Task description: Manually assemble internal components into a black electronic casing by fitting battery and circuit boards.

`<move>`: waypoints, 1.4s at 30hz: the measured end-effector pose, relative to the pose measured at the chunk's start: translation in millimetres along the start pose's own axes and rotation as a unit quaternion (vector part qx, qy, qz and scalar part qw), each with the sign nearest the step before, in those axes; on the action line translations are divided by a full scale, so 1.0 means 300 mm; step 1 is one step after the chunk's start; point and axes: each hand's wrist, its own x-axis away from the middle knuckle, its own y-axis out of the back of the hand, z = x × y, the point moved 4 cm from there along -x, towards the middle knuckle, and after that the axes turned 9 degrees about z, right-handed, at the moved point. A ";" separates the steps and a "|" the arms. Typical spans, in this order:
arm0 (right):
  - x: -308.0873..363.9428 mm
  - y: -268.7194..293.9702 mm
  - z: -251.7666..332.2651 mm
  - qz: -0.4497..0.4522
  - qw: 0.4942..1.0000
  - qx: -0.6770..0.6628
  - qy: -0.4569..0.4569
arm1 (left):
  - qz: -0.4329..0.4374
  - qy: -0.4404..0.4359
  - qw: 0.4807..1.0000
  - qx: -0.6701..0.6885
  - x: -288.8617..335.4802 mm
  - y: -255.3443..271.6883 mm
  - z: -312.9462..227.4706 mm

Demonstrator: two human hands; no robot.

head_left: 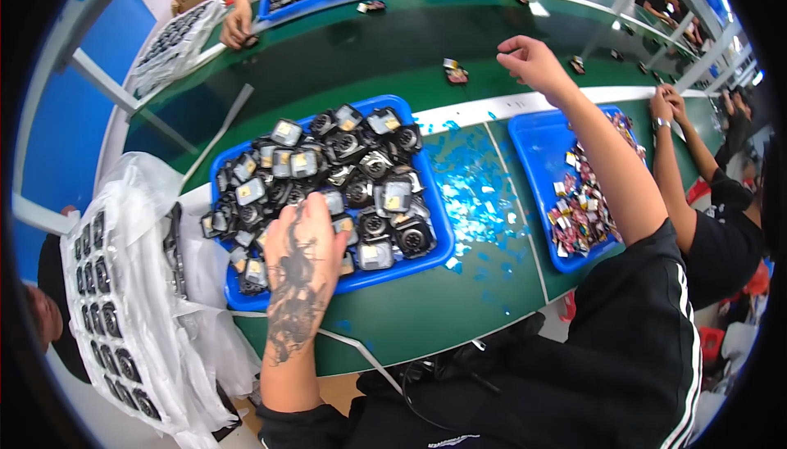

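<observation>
My left hand [305, 240] rests on a heap of small black round-faced modules [358, 189] with clear-grey square backs, some bearing pale yellow stickers. Its thumb stands off to the side, while its fingertips dip among the modules and are hidden, so a hold on one cannot be made out. The heap fills a blue tray [443, 236]. My right arm reaches across to the belt, where my right hand [533, 65] hovers with fingers apart and nothing visible in them. Just left of it, a small circuit piece [456, 71] with a yellow-white tag lies on the green belt [393, 35].
Blue film scraps [471, 203] litter the green table between the trays. A second blue tray [533, 150] holds small pinkish tagged parts [582, 211]. White plastic-covered module trays [106, 318] stand at left. Across the belt, a co-worker's hand [238, 27] touches a part; another person sits at right.
</observation>
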 end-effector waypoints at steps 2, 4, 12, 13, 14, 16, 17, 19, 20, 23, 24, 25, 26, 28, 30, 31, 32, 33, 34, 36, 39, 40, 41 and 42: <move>0.090 0.060 0.016 0.006 0.999 0.033 0.014 | -0.007 -0.029 0.999 -0.015 0.017 -0.022 0.011; 0.176 0.127 -0.006 0.006 0.998 0.044 0.043 | -0.045 -0.042 0.998 -0.013 0.015 -0.034 -0.001; 0.540 0.160 -0.050 0.184 0.956 0.228 0.016 | 0.069 0.016 0.992 0.107 -0.001 0.026 -0.023; 0.568 0.149 -0.051 0.174 0.954 0.244 0.007 | 0.056 -0.012 0.994 0.091 0.002 0.008 -0.016; 0.587 0.144 -0.048 0.164 0.951 0.260 0.002 | 0.041 -0.039 0.996 0.073 0.011 0.002 -0.010; 0.600 0.143 -0.060 0.116 0.955 0.274 0.014 | 0.044 -0.040 0.996 0.068 0.010 0.008 -0.021; 0.605 0.151 -0.061 0.066 0.955 0.290 0.027 | 0.045 -0.041 0.996 0.064 0.009 0.013 -0.028; 0.609 0.160 -0.069 0.036 0.948 0.316 0.017 | 0.058 -0.020 0.995 0.078 0.005 0.030 -0.038; 0.612 0.168 -0.072 0.007 0.939 0.343 0.007 | 0.070 0.002 0.993 0.093 0.003 0.034 -0.037; 0.615 0.179 -0.102 -0.011 0.924 0.381 0.010 | 0.089 -0.032 0.989 0.112 -0.007 0.041 -0.036; 0.615 0.179 -0.110 0.015 0.933 0.359 -0.032 | 0.089 -0.032 0.989 0.113 -0.012 0.039 -0.039; 0.614 0.172 -0.107 0.015 0.932 0.360 -0.032 | 0.090 0.009 0.969 0.229 -0.017 0.032 -0.034; 0.612 0.163 -0.100 0.003 0.925 0.380 -0.026 | 0.089 0.051 0.934 0.342 -0.017 0.022 -0.025; 0.615 0.155 -0.094 -0.008 0.917 0.399 -0.020 | 0.041 -0.001 0.924 0.381 -0.016 0.016 -0.024; 0.618 0.153 -0.094 0.020 0.912 0.410 -0.002 | -0.005 0.007 0.834 0.551 -0.013 0.030 -0.037; 0.621 0.156 -0.099 0.022 0.911 0.411 -0.001 | -0.018 -0.007 0.789 0.613 -0.016 0.026 -0.047; 0.627 0.166 -0.107 0.008 0.926 0.377 -0.001 | -0.019 -0.005 0.789 0.614 -0.016 0.032 -0.053; 0.630 0.176 -0.114 -0.008 0.940 0.342 -0.002 | -0.001 0.003 0.773 0.634 -0.018 0.038 -0.062; 0.630 0.176 -0.118 -0.007 0.939 0.344 -0.001 | 0.017 0.011 0.757 0.654 -0.019 0.037 -0.067; 0.635 0.166 -0.107 -0.012 0.921 0.387 0.051 | 0.020 0.004 0.754 0.657 -0.021 0.025 -0.063; 0.607 0.125 -0.089 0.032 0.892 0.446 0.072 | 0.028 -0.006 0.750 0.661 -0.017 0.021 -0.077; 0.604 0.120 -0.095 0.034 0.891 0.447 0.073 | 0.027 -0.004 0.749 0.662 -0.016 0.019 -0.079; 0.600 0.116 -0.104 0.021 0.885 0.460 0.068 | 0.043 -0.002 0.738 0.673 -0.017 0.013 -0.084; 0.596 0.113 -0.108 0.009 0.879 0.473 0.063 | 0.058 0.001 0.727 0.684 -0.017 0.007 -0.086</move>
